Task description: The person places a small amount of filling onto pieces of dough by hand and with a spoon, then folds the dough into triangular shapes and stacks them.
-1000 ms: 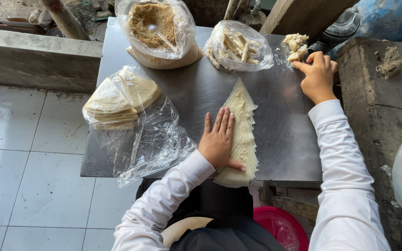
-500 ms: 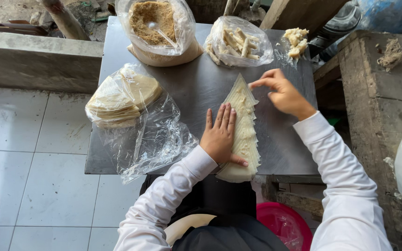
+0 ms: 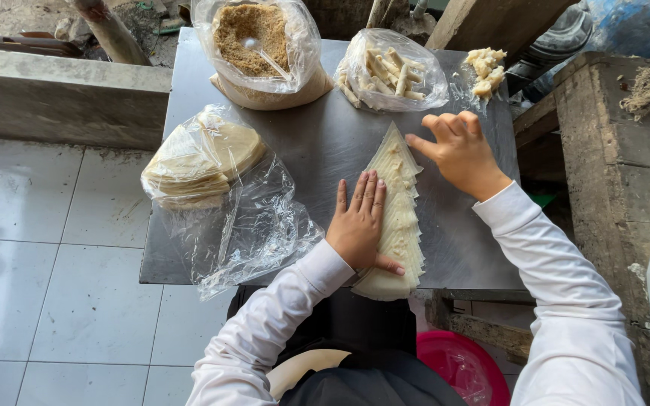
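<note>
Left hand: the left hand (image 3: 360, 225) is lying flat, palm down, on the lower half of the wrapper stack (image 3: 396, 214); its grip is wide, fingers spread, clasping nothing.
Right hand: the right hand (image 3: 458, 149) is reaching to the stack's upper right edge, forefinger touching a sheet near the tip; its grip is narrow, other fingers curled, and I cannot tell whether a sheet is pinched.
Stack: pale triangular wrappers are lying fanned on the metal table (image 3: 310, 158), tip pointing away, wide end overhanging the near edge.
Nearby: a bag of banana strips (image 3: 391, 71), a bag of brown crumbs (image 3: 261, 49) and a bagged pile of round wrappers (image 3: 201, 158) are sitting well apart from the hands.
Risk, tearing: the sheets are looking thin, so a quick peel may be ripping one.
Risk, doubles: two sheets may be clinging together.
Risk, sliding: with the overhang, easing the palm may be letting the stack slip off.
</note>
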